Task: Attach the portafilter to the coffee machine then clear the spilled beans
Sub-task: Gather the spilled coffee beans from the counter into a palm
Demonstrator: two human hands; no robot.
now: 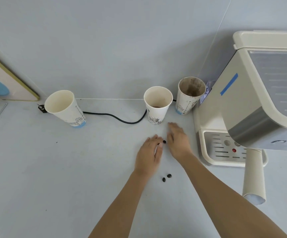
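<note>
While both bare forearms reach in from the bottom edge, the hands meet palm-down on the pale counter [36, 169] in front of the middle cup [157, 104]. The left hand [149, 153] has its fingers loosely curled, and a dark bean shows right at its fingertips [159, 142]; whether it is pinched or only touched I cannot tell. The right hand [178, 140] lies flat and open, fingers together, holding nothing. One bean [164, 141] sits in the narrow gap between the two hands. Two more beans [166, 177] lie side by side nearer the camera, between the forearms, apart from either hand.

The coffee machine [252, 93] stands at the right, a strip of blue tape [229, 84] on its side and its drip tray [225, 148] below. A cream portafilter handle [254, 176] sticks out from under the machine's front toward the camera; its head is hidden. A stained cup [190, 95] stands just beside the machine, a third cup [65, 108] well to the left, and a black cord [120, 118] runs along the counter behind them.
</note>
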